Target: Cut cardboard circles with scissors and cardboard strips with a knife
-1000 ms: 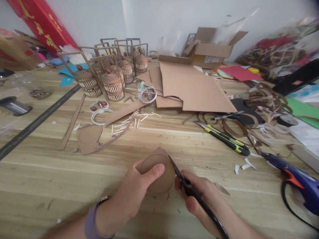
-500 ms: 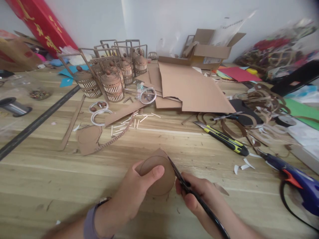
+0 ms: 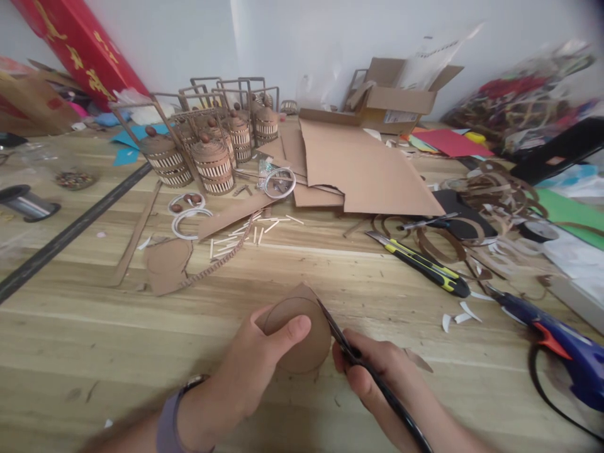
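Note:
A brown cardboard piece (image 3: pixel 302 349) with a drawn circle is pinched in my left hand (image 3: pixel 268 352), the thumb lying flat over its face. Its right edge follows the curve of the circle, while a pointed corner still juts out at the top. My right hand (image 3: pixel 382 377) is closed around a pair of black scissors (image 3: pixel 346 346). The blades lie against the upper right edge of the cardboard, tips near the corner. Most of the scissors' handles are covered by my fingers. A thin cardboard offcut (image 3: pixel 419 360) rests on the table just past my right hand.
A yellow-black utility knife (image 3: pixel 425 267) and a blue glue gun (image 3: pixel 557 346) lie at the right. Farther back are cardboard sheets (image 3: pixel 368 170), small lidded baskets (image 3: pixel 212 163) with tall handles and an open carton (image 3: pixel 401 100). Small pale sticks (image 3: pixel 231 242) lie scattered mid-table.
Almost nothing differs. Both hands, the cardboard and the scissors keep nearly the same place, with only a very slight shift of the view.

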A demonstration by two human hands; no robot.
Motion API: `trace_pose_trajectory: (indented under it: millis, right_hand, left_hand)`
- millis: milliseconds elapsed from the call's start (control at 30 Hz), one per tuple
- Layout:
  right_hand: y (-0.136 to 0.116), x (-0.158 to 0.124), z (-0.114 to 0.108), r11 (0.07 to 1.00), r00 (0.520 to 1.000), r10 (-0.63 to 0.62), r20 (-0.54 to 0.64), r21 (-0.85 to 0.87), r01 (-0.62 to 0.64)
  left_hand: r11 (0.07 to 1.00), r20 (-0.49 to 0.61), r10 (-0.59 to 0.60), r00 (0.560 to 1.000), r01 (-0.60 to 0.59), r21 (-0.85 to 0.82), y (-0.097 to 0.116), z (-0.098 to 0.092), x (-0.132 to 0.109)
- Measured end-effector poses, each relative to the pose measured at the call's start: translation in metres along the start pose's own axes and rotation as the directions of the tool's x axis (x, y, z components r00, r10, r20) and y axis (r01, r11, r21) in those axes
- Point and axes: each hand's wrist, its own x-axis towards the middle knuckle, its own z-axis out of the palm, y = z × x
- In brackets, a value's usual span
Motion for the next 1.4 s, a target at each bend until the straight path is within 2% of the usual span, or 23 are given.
trace_pose_trajectory:
  millis: [400,567,767,933,1400]
  right_hand:
    - [0.0026,-0.0009,0.0013,1.000,1.000,-0.011,-0.012,0.006,0.011]
    - [0.0033,-0.0003,0.0008,1.000,1.000,0.004,-0.008,0.002,-0.004]
    - [0.0037,-0.0007,-0.0002,1.000,1.000,0.022,0.008,0.001,-0.022]
    - [0.0040,-0.0003,0.0000,1.000,1.000,0.024,0.003,-0.008,-0.024]
    - [0.0063,-0.0025,-0.0016,1.000,1.000,-0.007,-0.005,-0.011,0.007]
  left_hand:
    - [1.000,0.032,0.005,0.999,-0.005,-0.009,-0.0012,-0.0010,0.0016]
    - [0.999,-0.030,-0.036,0.999,0.037,0.010,-0.0026,-0.0019,0.0012]
    - [1.000,-0.010,-0.030,0.999,0.030,0.000,-0.0022,-0.0026,0.0028]
    - [0.998,-0.079,-0.060,0.995,0.061,0.017,-0.0028,-0.0027,0.0016]
    - [0.994,-0.035,-0.028,0.999,0.032,0.107,0.0025,-0.0041,-0.0011]
